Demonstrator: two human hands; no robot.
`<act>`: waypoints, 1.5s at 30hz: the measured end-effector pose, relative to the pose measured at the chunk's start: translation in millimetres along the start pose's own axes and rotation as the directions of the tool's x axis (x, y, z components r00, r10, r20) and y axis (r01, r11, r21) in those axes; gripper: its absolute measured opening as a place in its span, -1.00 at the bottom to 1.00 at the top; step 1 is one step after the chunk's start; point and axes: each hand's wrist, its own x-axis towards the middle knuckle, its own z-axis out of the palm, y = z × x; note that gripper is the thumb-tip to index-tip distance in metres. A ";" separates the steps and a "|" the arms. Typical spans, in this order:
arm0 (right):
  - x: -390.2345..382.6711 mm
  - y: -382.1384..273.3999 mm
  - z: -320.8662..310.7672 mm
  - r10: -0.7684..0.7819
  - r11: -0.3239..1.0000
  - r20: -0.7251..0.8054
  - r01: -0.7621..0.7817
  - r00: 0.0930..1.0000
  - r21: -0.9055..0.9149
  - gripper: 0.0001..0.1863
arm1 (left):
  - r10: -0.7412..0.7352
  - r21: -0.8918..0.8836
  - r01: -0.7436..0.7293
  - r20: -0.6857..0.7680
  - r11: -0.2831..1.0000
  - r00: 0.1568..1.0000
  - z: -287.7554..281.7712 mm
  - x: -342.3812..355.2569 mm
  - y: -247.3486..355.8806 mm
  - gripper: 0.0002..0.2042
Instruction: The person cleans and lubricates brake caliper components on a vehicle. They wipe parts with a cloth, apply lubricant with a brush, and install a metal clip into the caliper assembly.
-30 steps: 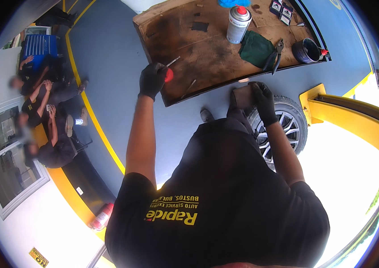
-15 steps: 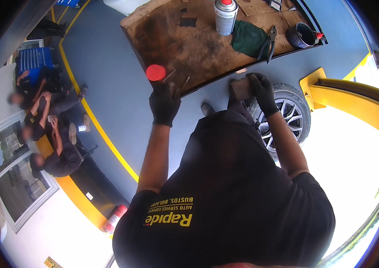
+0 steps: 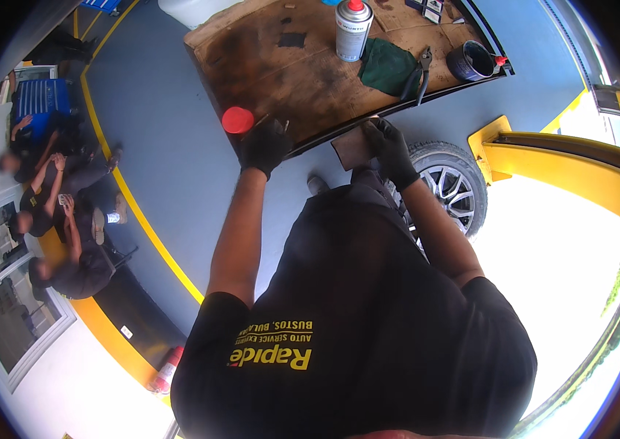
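Observation:
In a black glove, my left hand (image 3: 266, 150) rests at the near left corner of the cardboard-covered table (image 3: 310, 88). Its fingers are bent together over some slim metal pieces; a thin metal tip (image 3: 286, 125) shows beside them, and what they grip is hidden. Just left of these fingers stands a round red cap (image 3: 237, 120). My right hand (image 3: 392, 152), gloved in black too, is closed on the edge of a flat brownish square piece (image 3: 352, 148), held out past the table's near edge. It may be sandpaper, but I cannot tell.
A spray can (image 3: 354, 31), a dark green cloth (image 3: 390, 67), pliers (image 3: 419, 75) and a dark round tin (image 3: 469, 61) stand or lie on the table. A wheel (image 3: 449, 186) and a yellow lift arm (image 3: 544, 157) are at right. Several people (image 3: 68, 241) sit at left.
My left hand has moved forward over the thin metal pieces, covering most of them. My right hand has brought the brownish piece left and turned it flatter. The whole view has shifted a little.

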 end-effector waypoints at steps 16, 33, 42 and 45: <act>-5.4 -76.2 83.0 -0.262 0.964 0.195 0.245 0.945 0.105 -0.69 | 0.114 -0.848 -0.130 -0.083 0.514 0.990 -71.0 -42.6 92.1 -0.77; -27.9 -105.6 87.2 -0.241 0.969 0.201 0.226 0.949 0.099 -0.76 | 0.175 -0.849 0.024 0.137 0.528 0.975 -111.6 -95.6 80.8 -0.81; -5.9 -164.2 46.8 -0.419 0.612 0.512 0.650 0.750 -0.451 -0.61 | 0.183 -0.628 -0.126 0.026 0.768 0.983 -168.4 -88.2 79.7 -0.84; 1.8 -181.3 53.0 -0.408 0.228 0.770 0.872 0.490 -0.434 -0.55 | 0.259 -0.558 -0.188 0.050 0.808 0.965 -182.2 -85.1 90.7 -0.85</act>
